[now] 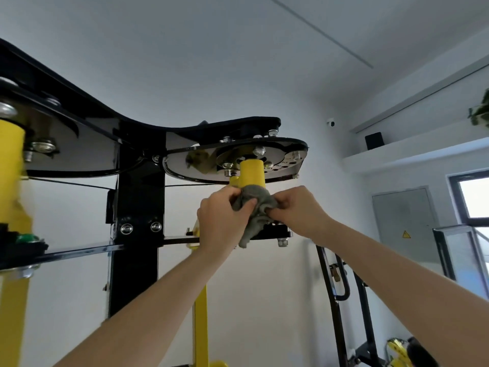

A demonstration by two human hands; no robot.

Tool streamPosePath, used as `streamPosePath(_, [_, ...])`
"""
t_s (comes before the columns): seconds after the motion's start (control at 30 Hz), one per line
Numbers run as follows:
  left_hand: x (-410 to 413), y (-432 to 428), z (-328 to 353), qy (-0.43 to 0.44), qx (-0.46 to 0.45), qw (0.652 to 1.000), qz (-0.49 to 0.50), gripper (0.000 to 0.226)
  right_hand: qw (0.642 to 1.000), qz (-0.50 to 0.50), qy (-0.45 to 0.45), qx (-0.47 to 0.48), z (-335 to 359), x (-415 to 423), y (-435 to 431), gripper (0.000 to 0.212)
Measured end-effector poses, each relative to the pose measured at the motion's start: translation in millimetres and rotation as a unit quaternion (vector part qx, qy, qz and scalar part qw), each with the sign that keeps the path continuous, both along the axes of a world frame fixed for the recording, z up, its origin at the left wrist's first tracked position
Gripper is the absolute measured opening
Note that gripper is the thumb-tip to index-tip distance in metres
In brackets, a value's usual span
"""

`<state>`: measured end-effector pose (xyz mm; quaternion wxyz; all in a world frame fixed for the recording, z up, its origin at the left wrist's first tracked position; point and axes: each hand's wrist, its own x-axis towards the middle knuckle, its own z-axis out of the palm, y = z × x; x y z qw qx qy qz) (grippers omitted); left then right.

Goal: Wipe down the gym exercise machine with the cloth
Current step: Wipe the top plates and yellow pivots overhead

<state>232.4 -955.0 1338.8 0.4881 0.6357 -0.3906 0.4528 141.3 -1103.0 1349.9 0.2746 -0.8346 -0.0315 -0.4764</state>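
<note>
My two bare forearms reach up from the bottom edge, the left forearm (148,308) from the near left and the right forearm (397,266) from the near right. They meet at the grey cloth (255,210). My left hand (225,223) grips the cloth with curled fingers on its left side. My right hand (299,210) pinches a bunched fold on its right side. The cloth is wrapped against the yellow post (252,172) of the machine (140,197), just under the round bolted plate (198,165), and a loose end hangs down between my hands.

The room has a plain white wall (238,88) behind the machine and a pale ceiling above. Far right there is a white shelf (397,152) with a small dark box on it, a grey cabinet door (402,218) with a yellow warning sign, and a window (473,197). A small security camera (330,123) sits high on the wall.

There is open wall to the right of the plate's edge, and more below my arms. The black upright stands close on the left of my left hand.

My hands and the cloth hide the lower part of the post. A second yellow post (10,168) at the far left is blurred and cut off by the edge. A green plant (480,109) is cut off at the right edge, and the small markings on the plate are too faint to read.
</note>
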Motion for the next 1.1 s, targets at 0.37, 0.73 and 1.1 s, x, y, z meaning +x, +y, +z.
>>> streamPosePath(0.37, [-11.0,33.5,21.6,0.131,-0.111,0.977,-0.124,0.011,0.983,0.086,-0.139,0.088,6.4,-9.9,48.2,0.026])
streamPosePath(0.73, [-3.9,68.3,37.0,0.28,-0.121,0.884,-0.353,0.015,0.98,0.128,-0.073,-0.133,30.4,-13.7,70.5,0.032])
streamPosePath(1.1, [60.7,55.6,73.6,0.484,-0.337,0.696,-0.41,0.021,0.877,-0.211,-0.125,-0.412,94.7,-3.5,48.8,0.048])
